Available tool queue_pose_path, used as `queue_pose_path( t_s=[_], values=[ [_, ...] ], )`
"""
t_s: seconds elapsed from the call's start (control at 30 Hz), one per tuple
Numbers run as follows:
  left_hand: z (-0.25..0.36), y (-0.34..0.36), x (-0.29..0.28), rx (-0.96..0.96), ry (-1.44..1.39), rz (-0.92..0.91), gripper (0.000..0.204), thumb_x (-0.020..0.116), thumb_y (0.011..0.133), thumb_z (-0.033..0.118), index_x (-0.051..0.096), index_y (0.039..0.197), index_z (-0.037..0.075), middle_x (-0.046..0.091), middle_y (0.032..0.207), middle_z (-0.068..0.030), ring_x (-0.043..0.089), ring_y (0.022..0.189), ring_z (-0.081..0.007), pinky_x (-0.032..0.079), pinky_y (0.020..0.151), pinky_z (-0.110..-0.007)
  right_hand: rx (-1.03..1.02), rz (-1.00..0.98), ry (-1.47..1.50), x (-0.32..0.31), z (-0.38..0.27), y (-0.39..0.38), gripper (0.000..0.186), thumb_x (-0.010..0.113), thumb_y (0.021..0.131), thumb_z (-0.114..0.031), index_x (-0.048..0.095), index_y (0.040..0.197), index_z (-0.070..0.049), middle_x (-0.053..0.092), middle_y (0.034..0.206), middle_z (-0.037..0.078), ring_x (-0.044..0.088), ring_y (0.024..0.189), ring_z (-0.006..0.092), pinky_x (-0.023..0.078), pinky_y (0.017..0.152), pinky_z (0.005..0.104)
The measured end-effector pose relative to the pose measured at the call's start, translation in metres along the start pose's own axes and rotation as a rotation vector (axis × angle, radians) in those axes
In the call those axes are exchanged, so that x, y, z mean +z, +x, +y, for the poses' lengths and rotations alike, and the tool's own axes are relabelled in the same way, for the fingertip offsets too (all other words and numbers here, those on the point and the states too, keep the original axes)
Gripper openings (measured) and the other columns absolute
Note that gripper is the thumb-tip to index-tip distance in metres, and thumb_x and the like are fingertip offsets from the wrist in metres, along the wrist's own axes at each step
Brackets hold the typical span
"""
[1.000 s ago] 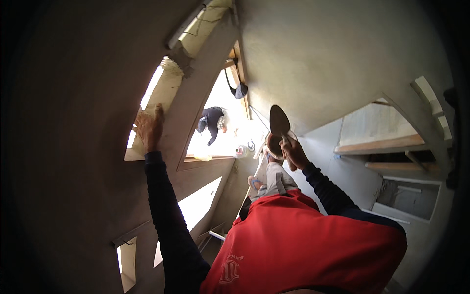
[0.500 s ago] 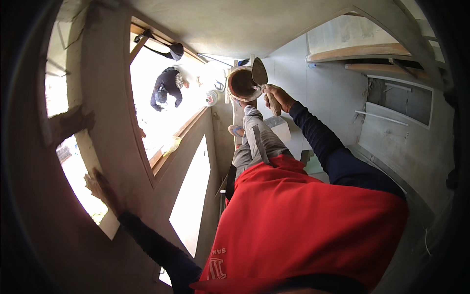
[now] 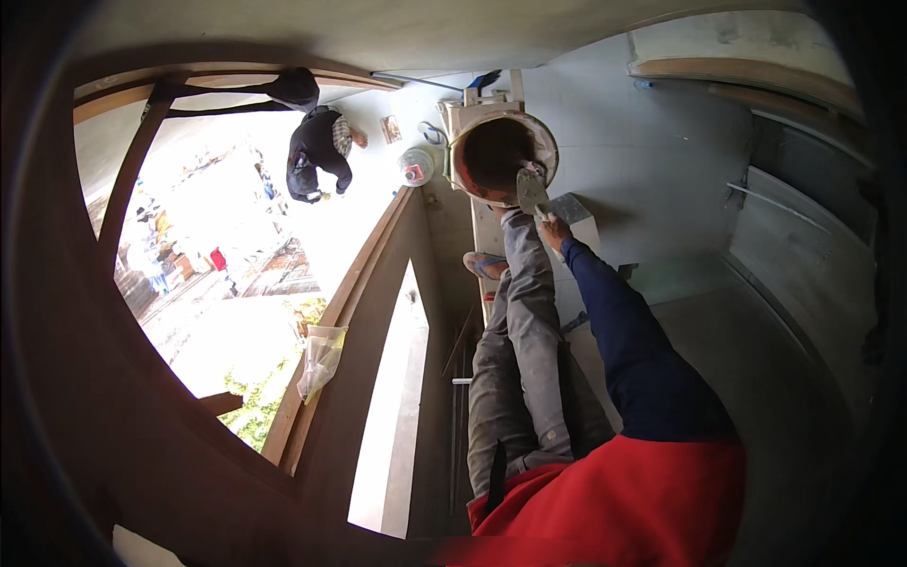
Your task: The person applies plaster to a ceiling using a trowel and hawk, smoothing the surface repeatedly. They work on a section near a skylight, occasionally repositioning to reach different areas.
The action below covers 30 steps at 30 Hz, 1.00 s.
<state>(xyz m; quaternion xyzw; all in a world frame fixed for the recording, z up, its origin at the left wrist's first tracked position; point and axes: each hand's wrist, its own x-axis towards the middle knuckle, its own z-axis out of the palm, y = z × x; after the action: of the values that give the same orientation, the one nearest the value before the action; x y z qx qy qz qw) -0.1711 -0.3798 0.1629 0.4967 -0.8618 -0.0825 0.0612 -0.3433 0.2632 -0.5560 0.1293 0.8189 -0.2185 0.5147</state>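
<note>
My right hand [image 3: 556, 230] is closed round the handle of a trowel [image 3: 531, 192]. The trowel's blade lies at the near right rim of a round bucket [image 3: 549, 144], its tip just over the opening. Inside, the bucket is dark, and I cannot make out how much material it holds. It stands on a narrow pale wooden plank [image 3: 484, 227] beyond my feet. One of my sandalled feet [image 3: 485, 266] rests by that plank. My left hand is out of view.
To the left is a large opening with a wooden frame [image 3: 364, 250]; a plastic bag [image 3: 321, 361] lies on its sill. A person in dark clothes [image 3: 316, 151] bends down beyond. A clear water jug [image 3: 416, 167] stands near the bucket, and a pale box [image 3: 578, 222] to its right.
The trowel has gone from upright above the bucket's right side to its near right rim. My left hand, earlier against the wall beside an opening, has left the picture. The view has shifted.
</note>
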Motion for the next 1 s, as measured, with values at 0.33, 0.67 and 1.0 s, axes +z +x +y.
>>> queue_pose_path(
  t_s=[0.33, 0.67, 1.0],
  values=[
    [-0.028, -0.054, -0.07, 0.588, 0.377, 0.007, 0.076, 0.046, 0.107, 0.051, 0.017, 0.165, 0.012, 0.021, 0.168, -0.0192, 0.024, 0.155, -0.0358, 0.025, 0.124, -0.053, -0.036, -0.063, -0.302, 0.006, 0.13, -0.014, 0.04, 0.057, 0.098, -0.026, 0.058, 0.126, 0.003, 0.07, 0.116, 0.023, 0.067, 0.105, 0.0425, 0.053, 0.089, 0.0528],
    [0.009, -0.042, -0.043, 0.005, 0.264, 0.199, 0.096, 0.049, 0.097, 0.069, 0.029, 0.158, -0.002, 0.029, 0.164, -0.0258, 0.016, 0.157, -0.0382, 0.006, 0.128, -0.05, -0.094, -0.115, -0.015, -0.174, -0.041, -0.161, 0.04, 0.059, 0.098, -0.017, 0.051, 0.129, 0.007, 0.062, 0.089, 0.013, 0.061, 0.063, 0.0233, 0.056, 0.055, 0.0424],
    [0.044, -0.052, -0.058, -0.15, -0.278, 0.122, 0.097, 0.047, 0.095, 0.073, 0.036, 0.153, -0.004, 0.044, 0.151, -0.0302, 0.037, 0.146, -0.0437, 0.02, 0.124, -0.057, -0.864, -0.309, -0.294, -0.23, -0.406, -0.534, 0.029, 0.056, 0.09, -0.023, 0.054, 0.108, -0.001, 0.058, 0.074, 0.005, 0.057, 0.064, 0.014, 0.052, 0.061, 0.0322]
  ],
)
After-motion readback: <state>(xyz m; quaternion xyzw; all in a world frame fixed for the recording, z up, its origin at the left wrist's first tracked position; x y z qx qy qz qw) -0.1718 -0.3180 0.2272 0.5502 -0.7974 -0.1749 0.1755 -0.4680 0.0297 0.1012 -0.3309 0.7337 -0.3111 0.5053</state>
